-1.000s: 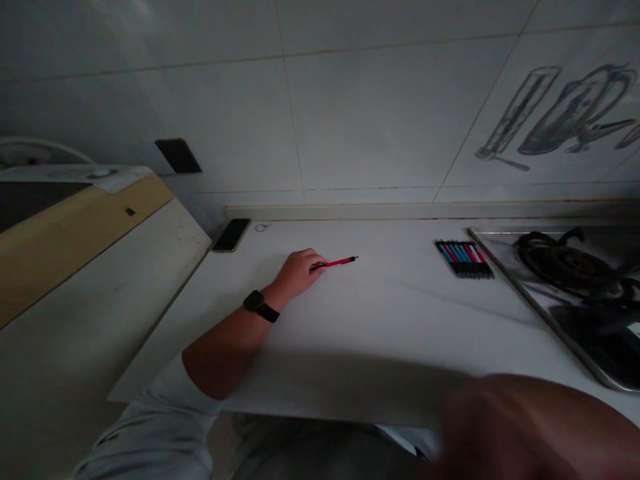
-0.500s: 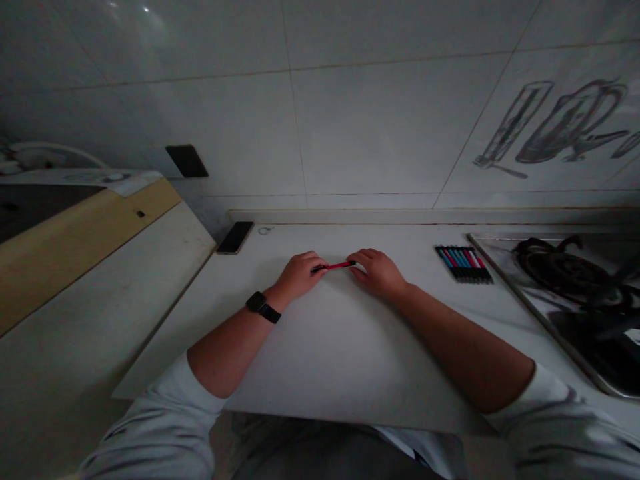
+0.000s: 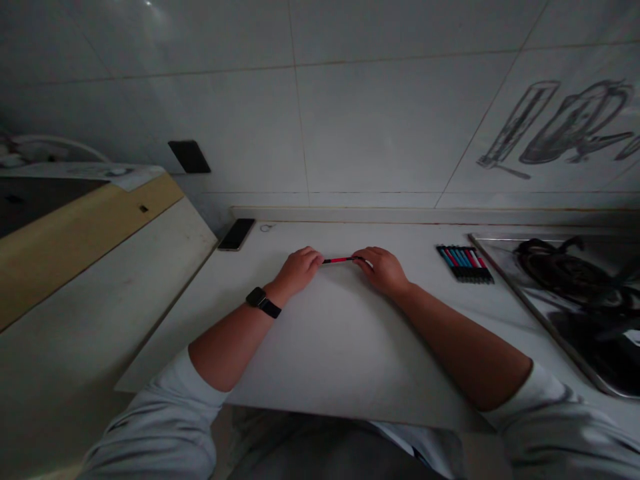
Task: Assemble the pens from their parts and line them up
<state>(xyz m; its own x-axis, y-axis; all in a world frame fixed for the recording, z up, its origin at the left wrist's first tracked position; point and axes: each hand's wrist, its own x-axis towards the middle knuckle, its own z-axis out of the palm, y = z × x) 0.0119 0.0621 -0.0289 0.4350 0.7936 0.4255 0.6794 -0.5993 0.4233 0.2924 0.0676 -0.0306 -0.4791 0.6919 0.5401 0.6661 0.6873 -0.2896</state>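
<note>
A slim red pen with black ends (image 3: 339, 260) lies crosswise between my two hands, over the middle of the white counter (image 3: 325, 347). My left hand (image 3: 301, 268), with a black watch (image 3: 263, 302) on its wrist, pinches one black end. The other end is in the fingers of my right hand (image 3: 383, 268). Both tips are partly hidden by my fingers. Off to the right, several pens (image 3: 464, 264) in red, blue and white with black ends lie side by side in a row.
A dark phone (image 3: 237, 235) and a small ring-like item (image 3: 266, 228) lie at the counter's back left. On the right is a gas stove (image 3: 560, 287) with a metal rim. A raised panel with a wooden edge (image 3: 100, 240) stands at the left. The tiled wall (image 3: 370, 133) closes off the back.
My fingers have shifted outward along the pen, so more of it shows between them, including a black part by my left hand. The view has shifted slightly.
</note>
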